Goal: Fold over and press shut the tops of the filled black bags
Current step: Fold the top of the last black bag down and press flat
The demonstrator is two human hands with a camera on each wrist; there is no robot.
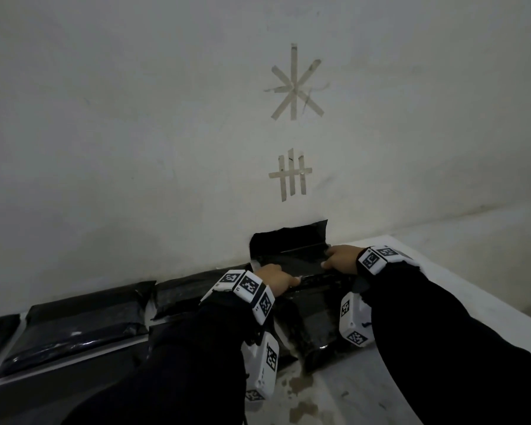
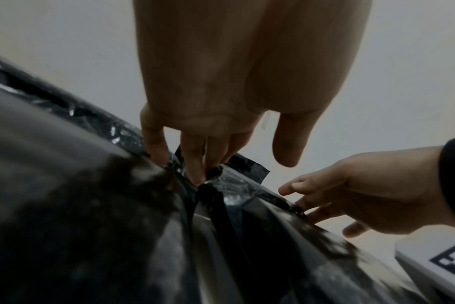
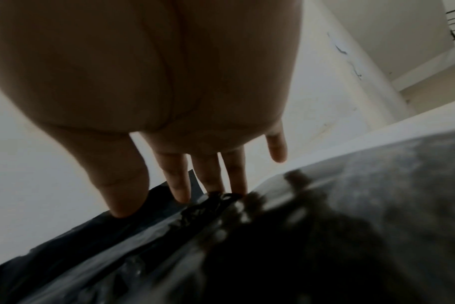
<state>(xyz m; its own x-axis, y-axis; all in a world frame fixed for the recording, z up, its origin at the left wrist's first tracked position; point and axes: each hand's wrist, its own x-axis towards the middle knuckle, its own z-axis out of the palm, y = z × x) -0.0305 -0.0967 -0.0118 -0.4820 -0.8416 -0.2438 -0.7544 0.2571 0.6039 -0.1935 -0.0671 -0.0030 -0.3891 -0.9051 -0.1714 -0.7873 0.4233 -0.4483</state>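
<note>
A filled black bag (image 1: 307, 317) lies on the white table between my arms, against the wall. Its top flap (image 1: 288, 240) stands up along the wall. My left hand (image 1: 276, 279) presses down on the crease at the flap's left end; in the left wrist view its fingertips (image 2: 195, 174) dig into the crumpled plastic (image 2: 234, 185) while the thumb hangs free. My right hand (image 1: 339, 256) rests on the crease's right end. The right wrist view shows its straight fingers (image 3: 208, 179) touching the bag (image 3: 351, 205) and its thumb on the flap.
Two more black bags (image 1: 80, 320) (image 1: 190, 289) lie in a row to the left along the wall. Tape marks (image 1: 295, 84) are stuck on the wall above. Bare white table (image 1: 460, 296) runs right to its edge, with brown stains (image 1: 304, 391) near me.
</note>
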